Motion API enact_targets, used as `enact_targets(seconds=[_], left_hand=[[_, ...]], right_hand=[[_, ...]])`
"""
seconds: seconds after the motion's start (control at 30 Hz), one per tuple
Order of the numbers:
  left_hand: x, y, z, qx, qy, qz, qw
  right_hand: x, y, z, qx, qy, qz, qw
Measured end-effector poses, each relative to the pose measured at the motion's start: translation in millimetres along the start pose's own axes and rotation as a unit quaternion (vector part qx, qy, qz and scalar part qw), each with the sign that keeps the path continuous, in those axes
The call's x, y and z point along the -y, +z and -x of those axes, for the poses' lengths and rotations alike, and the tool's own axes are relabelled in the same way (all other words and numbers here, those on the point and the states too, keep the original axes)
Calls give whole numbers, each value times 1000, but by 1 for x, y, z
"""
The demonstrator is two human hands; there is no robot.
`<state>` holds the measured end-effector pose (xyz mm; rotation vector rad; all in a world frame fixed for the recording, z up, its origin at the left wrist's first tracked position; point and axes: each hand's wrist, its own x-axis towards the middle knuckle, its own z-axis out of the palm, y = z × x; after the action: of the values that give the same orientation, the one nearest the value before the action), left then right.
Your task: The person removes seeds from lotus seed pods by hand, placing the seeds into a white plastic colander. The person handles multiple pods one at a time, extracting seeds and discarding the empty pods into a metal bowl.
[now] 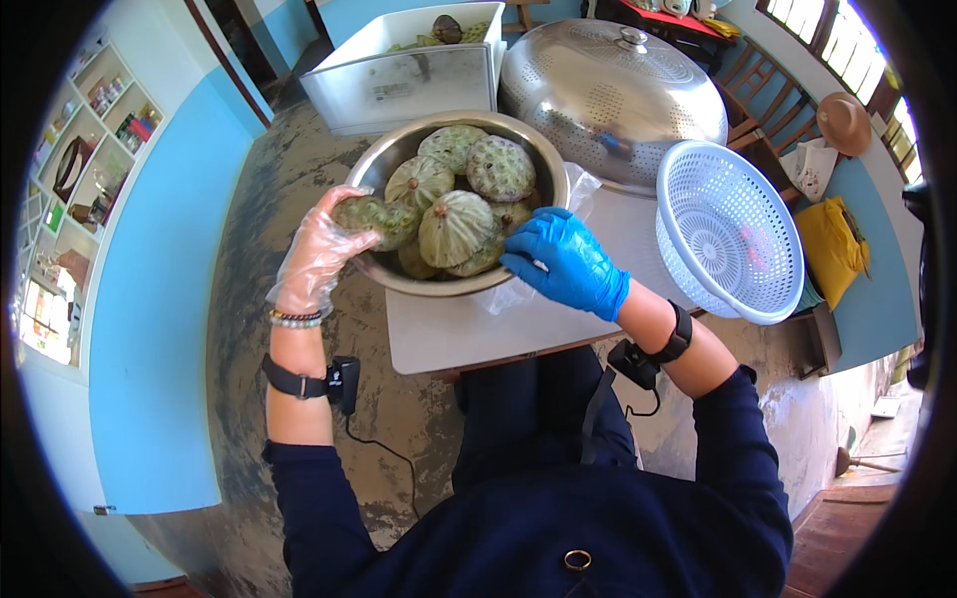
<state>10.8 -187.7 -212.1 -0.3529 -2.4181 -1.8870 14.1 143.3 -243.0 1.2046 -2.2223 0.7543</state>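
Note:
A steel bowl [555, 161] full of green lotus seed pods [457, 228] rests on a pale tabletop [448, 336]. At its left rim my left hand [314, 243], in a clear plastic glove, grips one lotus seed pod [376, 222] between thumb and fingers. This pod is tilted, with its pitted face partly showing. Across the bowl, my right hand [568, 258] wears a blue glove and lies over the near right rim. Its fingers bend inward beside the pods; their tips are partly hidden, so I cannot tell whether they hold one.
Behind the bowl stands a white plastic bin [404, 82] with more pods inside. A large perforated steel dome [613, 105] with a knob sits to its right. A light blue plastic colander [729, 232] overhangs the table's right side. Crumpled clear plastic [582, 187] lies under the bowl.

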Motion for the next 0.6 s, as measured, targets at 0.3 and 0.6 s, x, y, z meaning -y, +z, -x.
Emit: enact_targets(seconds=[0.3,0.6], left_hand=[[-14,12,12,-98,-16,56,993],[-28,11,5,-59,51,374,924]], right_hand=[[5,-5,-1,36,18,-5,999],[11,-24,-13,112,75,-25,991]])
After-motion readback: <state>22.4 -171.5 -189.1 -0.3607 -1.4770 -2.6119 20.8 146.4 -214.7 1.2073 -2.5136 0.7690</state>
